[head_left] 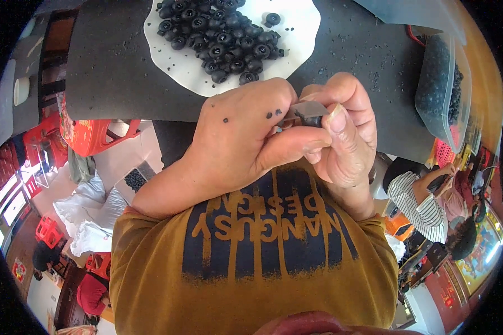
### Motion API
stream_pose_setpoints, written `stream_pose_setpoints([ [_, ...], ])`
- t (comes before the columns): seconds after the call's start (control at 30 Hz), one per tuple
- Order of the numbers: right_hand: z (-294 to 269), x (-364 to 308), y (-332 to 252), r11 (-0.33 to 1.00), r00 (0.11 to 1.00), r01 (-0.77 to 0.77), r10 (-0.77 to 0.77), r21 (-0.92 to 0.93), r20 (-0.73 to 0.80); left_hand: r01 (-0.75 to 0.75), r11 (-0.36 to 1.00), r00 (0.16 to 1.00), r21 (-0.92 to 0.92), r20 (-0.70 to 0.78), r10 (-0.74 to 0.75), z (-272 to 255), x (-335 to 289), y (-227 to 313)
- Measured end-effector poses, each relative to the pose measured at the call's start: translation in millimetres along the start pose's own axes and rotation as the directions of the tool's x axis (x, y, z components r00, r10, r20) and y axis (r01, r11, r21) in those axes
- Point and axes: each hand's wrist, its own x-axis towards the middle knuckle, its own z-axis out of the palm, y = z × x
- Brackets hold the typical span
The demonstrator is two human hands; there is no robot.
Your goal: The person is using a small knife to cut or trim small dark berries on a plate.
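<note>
My two hands meet in front of my chest, just below a white scalloped plate (173, 72). My left hand (246, 123) is closed, and a thin flat grey blade (314, 108) sticks out from its fingers. Under the blade lies a small shiny black piece (310, 119), mostly hidden by fingers. My right hand (349, 131) pinches at this black piece with its thumb beside the blade's end. A few black crumbs cling to the back of my left hand. Heaped on the plate are black round parts (223, 39) with holes in their tops; one sits apart.
Black crumbs dot the dark table (352, 50). A clear plastic box (444, 89) of small black pieces stands at the right. Red plastic stools (103, 134) and white sacks (89, 206) are at the left. Other people (416, 204) sit farther off on both sides.
</note>
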Motion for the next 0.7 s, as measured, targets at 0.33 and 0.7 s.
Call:
stream_pose_setpoints([
  [0.33,3.7,-6.4,3.5,1.000,0.996,-0.005,0.007,0.025,-0.093,-0.096,0.988,0.995,0.124,0.004,0.096,6.4,-3.4,-5.4],
  [0.7,9.3,-7.6,6.1,0.999,0.999,0.046,-0.046,-0.007,-0.013,-0.234,0.947,0.960,0.218,-0.099,0.260,4.2,-8.2,-6.2],
])
